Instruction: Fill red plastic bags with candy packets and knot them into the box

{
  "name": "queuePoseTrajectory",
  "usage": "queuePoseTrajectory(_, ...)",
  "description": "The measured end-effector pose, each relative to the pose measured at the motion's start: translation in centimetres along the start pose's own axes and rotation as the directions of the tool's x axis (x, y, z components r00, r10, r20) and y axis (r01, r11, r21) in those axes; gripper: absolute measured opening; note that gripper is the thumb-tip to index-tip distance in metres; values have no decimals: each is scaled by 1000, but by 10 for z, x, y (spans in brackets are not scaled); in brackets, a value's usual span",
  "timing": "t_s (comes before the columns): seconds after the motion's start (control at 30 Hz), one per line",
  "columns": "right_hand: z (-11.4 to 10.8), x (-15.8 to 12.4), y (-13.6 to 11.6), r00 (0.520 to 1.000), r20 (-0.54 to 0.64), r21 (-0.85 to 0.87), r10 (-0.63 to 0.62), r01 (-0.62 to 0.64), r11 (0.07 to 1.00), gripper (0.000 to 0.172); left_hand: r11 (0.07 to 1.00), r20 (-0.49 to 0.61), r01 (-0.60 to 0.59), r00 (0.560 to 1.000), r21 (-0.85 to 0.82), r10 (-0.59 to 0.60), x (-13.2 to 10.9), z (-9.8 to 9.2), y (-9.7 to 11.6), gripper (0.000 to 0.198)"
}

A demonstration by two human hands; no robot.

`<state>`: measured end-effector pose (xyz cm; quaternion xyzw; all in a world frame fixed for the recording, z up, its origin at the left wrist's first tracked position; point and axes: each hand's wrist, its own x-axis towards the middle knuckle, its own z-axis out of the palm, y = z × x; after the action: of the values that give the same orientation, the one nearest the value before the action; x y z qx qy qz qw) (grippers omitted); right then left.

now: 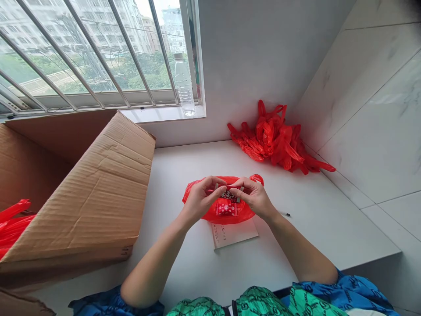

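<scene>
A small red plastic bag [241,213] lies on the white table [312,219] right before me, with red-and-white wrapped sweets [226,209] showing through it. My left hand [199,198] pinches the bag's top edge from the left, fingers curled. My right hand [251,195] pinches the same edge from the right, fingertips almost meeting the left ones. Under the bag lies a white sheet with handwritten numbers [233,232].
A heap of red plastic bags [276,140] lies at the back right against the wall. A large open cardboard box [92,193] stands at the left with more red plastic inside [11,224]. A clear water bottle [184,85] stands on the windowsill. A small dark object [287,214] lies by my right wrist.
</scene>
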<state>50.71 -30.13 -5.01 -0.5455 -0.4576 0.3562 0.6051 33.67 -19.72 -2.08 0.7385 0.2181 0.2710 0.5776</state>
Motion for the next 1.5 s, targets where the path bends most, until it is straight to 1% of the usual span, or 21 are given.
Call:
queuePoseTrajectory(0.1,2,-1,-1,1000,-9,37,8,-7,999,30,999,-32,10,999,-41,-11,0,3,-1,28)
queuePoseTrajectory(0.2,4,-1,0,999,-7,127,53,-52,991,31,994,-45,37,998,-107,-42,0,4,-1,30)
queuePoseTrajectory(0.33,7,-1,4,993,-9,221,114,-109,969,37,988,-25,74,997,-135,-78,1,5,-1,32)
queuePoseTrajectory(0.4,8,-2,5,993,-6,224,119,-115,968,38,987,-16,77,997,-141,-80,1,5,-2,32)
queuePoseTrajectory(0.5,7,-1,5,994,-3,170,106,-104,980,39,991,-9,72,997,-114,-73,1,4,-5,33)
queuePoseTrajectory(0.57,3,0,6,996,11,91,87,-88,992,38,997,4,65,998,-35,-65,2,2,-6,33)
queuePoseTrajectory(0.63,-2,2,7,997,31,-50,71,-70,996,35,993,-9,43,999,112,-42,1,-1,-7,32)
queuePoseTrajectory(0.67,-5,3,9,997,33,-147,66,-60,987,33,978,-30,27,999,207,-21,1,-3,-7,33)
queuePoseTrajectory(0.73,-8,4,11,998,25,-338,56,-44,940,30,922,-69,-1,997,386,31,0,-6,-6,37)
queuePoseTrajectory(0.77,-9,4,12,998,34,-395,58,-40,918,29,892,-71,-13,996,451,50,0,-7,-5,37)
queuePoseTrajectory(0.83,-9,3,13,993,93,-420,72,-26,907,27,852,-36,-35,997,523,63,-1,-9,-5,34)
queuePoseTrajectory(0.9,-9,3,14,988,144,-430,58,9,903,32,828,10,-51,998,559,54,-2,-9,-7,32)
queuePoseTrajectory(0.93,-8,2,14,988,148,-466,43,31,884,33,813,30,-54,999,580,44,-3,-9,-10,32)
queuePoseTrajectory(1.0,-8,2,14,989,141,-586,33,57,808,27,775,69,-46,998,631,3,-5,-8,-16,30)
queuePoseTrajectory(1.07,-8,1,15,978,189,-680,89,64,731,17,729,108,-33,993,684,-56,-7,-7,-22,27)
queuePoseTrajectory(1.13,-7,-1,15,952,262,-746,157,96,659,12,675,127,-16,985,738,-116,-9,-5,-26,27)
queuePoseTrajectory(1.17,-6,-2,16,942,286,-780,177,121,615,15,646,129,-5,981,763,-145,-9,-5,-27,29)
queuePoseTrajectory(1.23,-3,-4,16,938,293,-845,187,162,510,23,595,136,12,969,804,-204,-8,-4,-26,35)
queuePoseTrajectory(1.3,0,-5,16,940,288,-886,185,188,423,24,560,154,15,955,828,-253,-6,-4,-24,39)
queuePoseTrajectory(1.4,2,-6,16,935,308,-903,174,229,365,18,515,178,-5,941,857,-287,-5,-4,-20,41)
queuePoseTrajectory(1.5,1,-7,18,934,309,-910,182,234,343,18,481,186,-21,936,876,-298,-6,-3,-19,41)
